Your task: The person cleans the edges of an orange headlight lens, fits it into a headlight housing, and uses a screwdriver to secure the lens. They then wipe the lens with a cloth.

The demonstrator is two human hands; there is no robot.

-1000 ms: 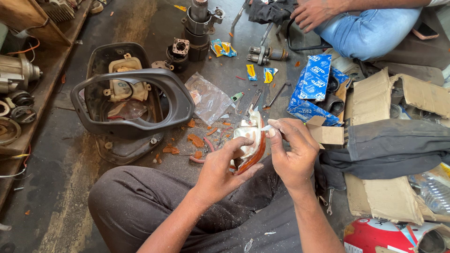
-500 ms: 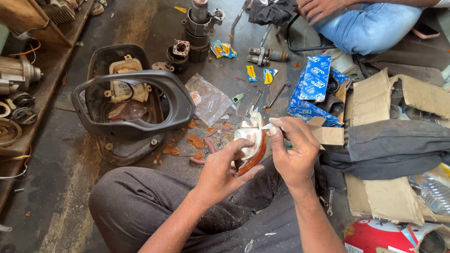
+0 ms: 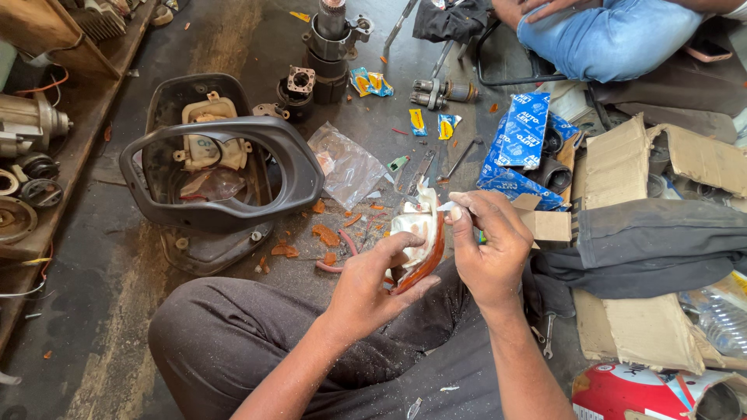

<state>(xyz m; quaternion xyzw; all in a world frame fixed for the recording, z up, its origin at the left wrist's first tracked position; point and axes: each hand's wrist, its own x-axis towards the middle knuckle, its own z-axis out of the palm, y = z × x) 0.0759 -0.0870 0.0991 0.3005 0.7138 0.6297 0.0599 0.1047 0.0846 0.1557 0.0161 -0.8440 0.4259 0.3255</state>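
Observation:
My left hand [image 3: 373,281] grips a broken lamp unit [image 3: 419,233], a white housing with an orange-red lens edge, held above my lap. My right hand [image 3: 489,247] pinches a small white tube or nozzle [image 3: 447,206] whose tip touches the top of the white housing. Orange lens fragments [image 3: 327,235] lie on the floor just left of the lamp.
A black plastic vehicle cowl [image 3: 222,167] lies on the floor at left. Metal engine parts [image 3: 331,43], blue packets [image 3: 520,140], a clear plastic bag [image 3: 346,165], torn cardboard [image 3: 646,233] and dark cloth [image 3: 654,245] surround me. Another person in blue jeans [image 3: 607,35] sits opposite.
My right hand has shifted slightly along the top of the lamp housing with the white tube; my left hand keeps the lamp in nearly the same place.

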